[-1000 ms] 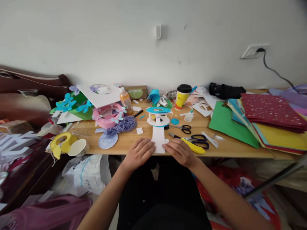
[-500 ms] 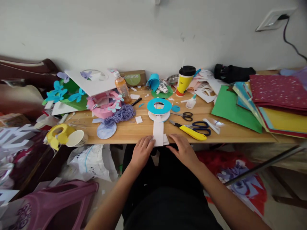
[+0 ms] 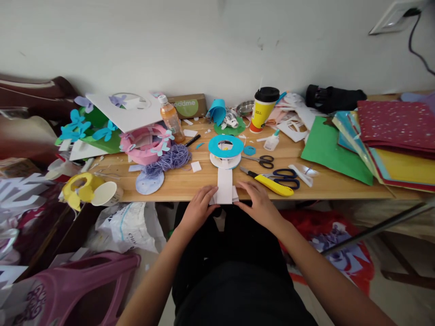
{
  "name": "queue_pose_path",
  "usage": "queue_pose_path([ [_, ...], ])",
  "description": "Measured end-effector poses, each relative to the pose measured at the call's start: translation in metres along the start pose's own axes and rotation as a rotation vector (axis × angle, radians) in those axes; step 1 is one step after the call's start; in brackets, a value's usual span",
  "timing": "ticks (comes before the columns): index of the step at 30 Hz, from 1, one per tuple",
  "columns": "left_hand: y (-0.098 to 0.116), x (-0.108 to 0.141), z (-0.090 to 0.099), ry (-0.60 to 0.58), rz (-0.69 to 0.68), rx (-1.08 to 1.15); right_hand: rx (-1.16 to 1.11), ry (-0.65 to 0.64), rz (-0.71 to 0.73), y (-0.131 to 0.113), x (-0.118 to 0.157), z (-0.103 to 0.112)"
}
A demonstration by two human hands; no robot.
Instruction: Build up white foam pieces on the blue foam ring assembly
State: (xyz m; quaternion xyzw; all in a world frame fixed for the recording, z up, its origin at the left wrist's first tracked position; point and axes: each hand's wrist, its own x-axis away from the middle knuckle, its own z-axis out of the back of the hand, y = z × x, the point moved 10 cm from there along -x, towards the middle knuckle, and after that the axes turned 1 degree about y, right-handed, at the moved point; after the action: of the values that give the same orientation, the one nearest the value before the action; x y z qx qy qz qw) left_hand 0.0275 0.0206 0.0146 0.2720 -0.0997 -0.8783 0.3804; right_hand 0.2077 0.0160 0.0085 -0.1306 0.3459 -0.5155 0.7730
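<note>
At the table's front edge, a white card strip (image 3: 224,185) stands or lies in front of a blue ring (image 3: 226,146) stacked over a white ring (image 3: 217,161). A folded white piece crosses behind the strip's lower end. My left hand (image 3: 200,207) pinches this piece's left end between thumb and fingers. On the other side, my right hand (image 3: 258,203) pinches its right end. A yellow utility knife (image 3: 273,185) and blue-handled scissors (image 3: 285,179) lie to the right of my right hand.
Purple yarn (image 3: 173,159), a pink ring (image 3: 146,144) and an orange bottle (image 3: 171,118) are at left. Behind the rings stands a yellow cup (image 3: 262,113). A glue bottle (image 3: 271,141) and green sheet (image 3: 335,151) are at right. A paper cup (image 3: 107,194) sits at the left edge.
My left hand has shifted left off the strip's edge, and the white piece now shows on both sides of it. The view has shifted slightly.
</note>
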Motion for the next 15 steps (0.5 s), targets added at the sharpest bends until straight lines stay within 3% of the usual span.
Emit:
queue_pose_path([
  [10, -0.009, -0.003, 0.0, 0.013, 0.117, 0.223, 0.003, -0.075, -0.001, 0.004, -0.006, -0.002],
  [15, -0.009, -0.008, 0.002, -0.038, 0.145, 0.266, -0.002, -0.135, 0.022, 0.004, -0.012, 0.001],
])
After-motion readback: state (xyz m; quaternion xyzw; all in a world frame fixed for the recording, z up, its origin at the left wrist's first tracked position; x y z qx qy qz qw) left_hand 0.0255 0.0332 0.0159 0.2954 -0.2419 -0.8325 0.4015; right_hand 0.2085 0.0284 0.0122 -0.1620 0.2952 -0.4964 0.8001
